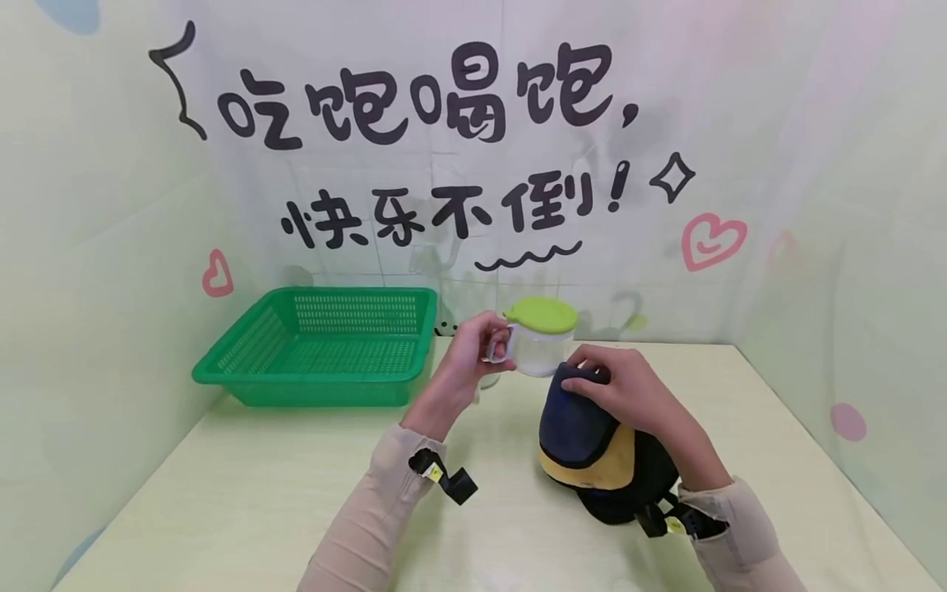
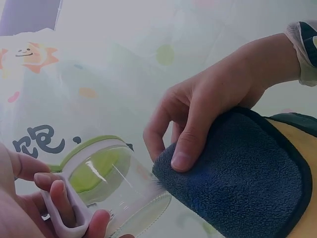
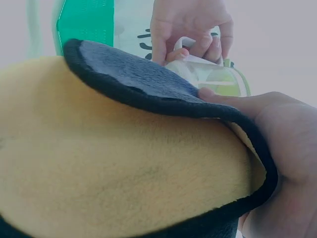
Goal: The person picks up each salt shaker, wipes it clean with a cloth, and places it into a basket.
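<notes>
My left hand point(image 1: 473, 349) grips the white handle point(image 2: 67, 208) of a clear jar point(image 1: 538, 352) with a green lid point(image 1: 546, 314). The jar is tilted in the left wrist view, its lid toward the upper left. To its right, my right hand point(image 1: 629, 385) pinches the edge of a thick fuzzy cloth point(image 1: 577, 419), dark blue on one face and yellow on the other, with black edging. The cloth hangs folded below the fingers, its top corner close beside the jar. In the right wrist view the yellow face point(image 3: 129, 158) fills much of the foreground.
A green slotted plastic basket point(image 1: 318, 393) stands at the back left of the pale table point(image 1: 296, 493). Behind rises a white wall sheet point(image 1: 651, 288) with black lettering and pink hearts. A small clear rounded thing point(image 1: 490, 381) shows just below my left hand.
</notes>
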The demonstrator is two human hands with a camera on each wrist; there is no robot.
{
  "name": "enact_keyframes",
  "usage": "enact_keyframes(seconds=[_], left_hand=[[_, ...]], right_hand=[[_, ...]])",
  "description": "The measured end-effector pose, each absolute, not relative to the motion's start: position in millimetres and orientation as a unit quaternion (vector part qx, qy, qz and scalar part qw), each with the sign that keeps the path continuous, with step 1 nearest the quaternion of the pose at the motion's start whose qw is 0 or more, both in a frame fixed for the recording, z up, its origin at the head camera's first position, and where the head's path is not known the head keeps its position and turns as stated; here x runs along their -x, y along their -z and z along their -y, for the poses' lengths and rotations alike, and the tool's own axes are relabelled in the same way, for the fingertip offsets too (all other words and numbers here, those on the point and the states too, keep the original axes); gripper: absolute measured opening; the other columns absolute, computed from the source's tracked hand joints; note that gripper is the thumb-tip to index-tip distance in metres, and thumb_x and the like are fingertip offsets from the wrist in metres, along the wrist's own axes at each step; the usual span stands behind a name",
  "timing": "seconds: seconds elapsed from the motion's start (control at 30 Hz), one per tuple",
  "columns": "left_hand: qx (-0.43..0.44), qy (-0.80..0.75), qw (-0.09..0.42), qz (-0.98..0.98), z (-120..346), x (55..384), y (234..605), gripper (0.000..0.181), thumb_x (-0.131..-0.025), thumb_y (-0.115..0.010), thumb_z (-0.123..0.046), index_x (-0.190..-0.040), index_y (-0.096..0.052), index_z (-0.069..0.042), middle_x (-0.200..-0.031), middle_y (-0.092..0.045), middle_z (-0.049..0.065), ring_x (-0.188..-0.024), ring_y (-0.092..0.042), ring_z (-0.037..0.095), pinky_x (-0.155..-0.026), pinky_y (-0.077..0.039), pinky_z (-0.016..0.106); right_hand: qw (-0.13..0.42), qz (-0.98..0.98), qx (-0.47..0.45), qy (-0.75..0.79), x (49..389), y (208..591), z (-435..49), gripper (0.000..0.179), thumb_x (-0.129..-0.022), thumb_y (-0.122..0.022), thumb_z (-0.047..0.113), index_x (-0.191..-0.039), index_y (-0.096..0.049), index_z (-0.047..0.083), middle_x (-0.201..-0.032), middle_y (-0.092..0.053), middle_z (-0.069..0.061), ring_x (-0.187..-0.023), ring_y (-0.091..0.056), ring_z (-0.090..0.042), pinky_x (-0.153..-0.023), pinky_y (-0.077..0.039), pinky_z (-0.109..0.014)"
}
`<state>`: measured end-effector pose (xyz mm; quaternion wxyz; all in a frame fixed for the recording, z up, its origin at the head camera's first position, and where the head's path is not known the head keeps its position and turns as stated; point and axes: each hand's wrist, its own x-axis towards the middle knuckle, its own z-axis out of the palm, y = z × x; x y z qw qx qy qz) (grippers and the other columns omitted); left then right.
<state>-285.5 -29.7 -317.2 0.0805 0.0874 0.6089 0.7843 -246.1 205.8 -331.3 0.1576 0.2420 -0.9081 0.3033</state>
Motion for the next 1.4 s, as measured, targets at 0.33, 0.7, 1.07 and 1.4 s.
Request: enact_keyframes(seconds=[0.33,0.7,1.07,1.4], left_hand=[[-0.087,-0.779,0.088,-0.615,29.7,287.4,318.7,0.027,-0.09,-0.05,-0.023,-0.065,-0.042,-0.013,-0.061,-0.043,-0.003,-0.061,-0.043,0.015,-0.07,-0.054,0.034],[-0.079,-0.775,0.093,-0.62,26.2,286.5,318.0,0.028,-0.089,-0.051,-0.022,-0.064,-0.042,-0.012,-0.061,-0.043,-0.003,-0.061,-0.043,0.015,-0.068,-0.053,0.033],[-0.09,-0.778,0.083,-0.616,28.2,284.8,317.6,0.029,-0.09,-0.05,-0.023,-0.065,-0.041,-0.012,-0.061,-0.043,-0.003,-0.062,-0.043,0.016,-0.07,-0.053,0.033],[-0.089,-0.781,0.077,-0.613,29.2,284.7,317.4,0.029,-0.091,-0.049,-0.021,-0.065,-0.04,-0.012,-0.061,-0.043,-0.002,-0.061,-0.042,0.015,-0.069,-0.053,0.033]], right_hand=[[0.19,0.905,-0.235,-0.301,244.2,330.5,-206.3,0.015,-0.092,-0.078,0.024,-0.104,-0.074,0.017,-0.098,-0.078,-0.003,-0.086,-0.07,-0.019,-0.078,-0.058,-0.04],[0.284,0.867,-0.228,-0.341,242.9,328.1,-207.5,0.017,-0.089,-0.08,0.016,-0.105,-0.075,0.013,-0.093,-0.079,-0.004,-0.083,-0.073,-0.017,-0.077,-0.058,-0.03],[0.216,0.891,-0.24,-0.318,247.3,330.3,-210.4,0.016,-0.092,-0.078,0.02,-0.107,-0.074,0.013,-0.101,-0.078,-0.006,-0.09,-0.071,-0.021,-0.082,-0.059,-0.044],[0.149,0.914,-0.241,-0.289,251.6,334.5,-211.9,0.011,-0.092,-0.078,0.024,-0.102,-0.075,0.022,-0.094,-0.076,0.002,-0.082,-0.067,-0.012,-0.076,-0.056,-0.035]])
